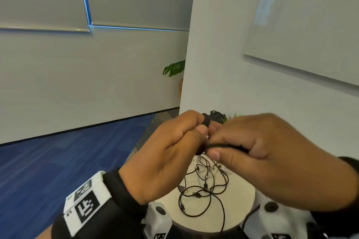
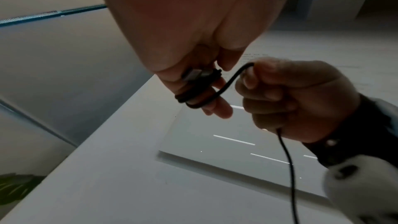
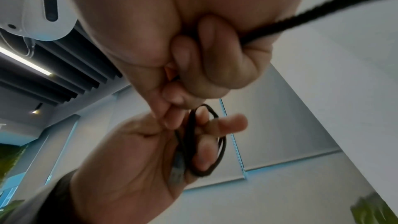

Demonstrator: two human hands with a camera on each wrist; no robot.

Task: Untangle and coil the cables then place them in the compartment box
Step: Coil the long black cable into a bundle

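Both hands are raised in front of me above the table. My left hand (image 1: 186, 134) holds a small coil of black cable (image 2: 198, 99) wound round its fingers, with the metal plug (image 2: 192, 74) pinned under the thumb. My right hand (image 1: 233, 147) grips the same cable's running length (image 3: 301, 18) in a curled fist just right of the coil. From that fist the cable hangs down (image 2: 288, 159). A tangle of black and white cables (image 1: 204, 186) lies on the round table (image 1: 244, 198) below. No compartment box shows in any view.
A dark object (image 1: 216, 115) sits at the table's far side, partly hidden by my hands. A white wall with a whiteboard (image 1: 310, 25) stands right behind the table. Blue carpet (image 1: 68, 161) lies to the left, and a plant (image 1: 174, 68) shows past the wall's corner.
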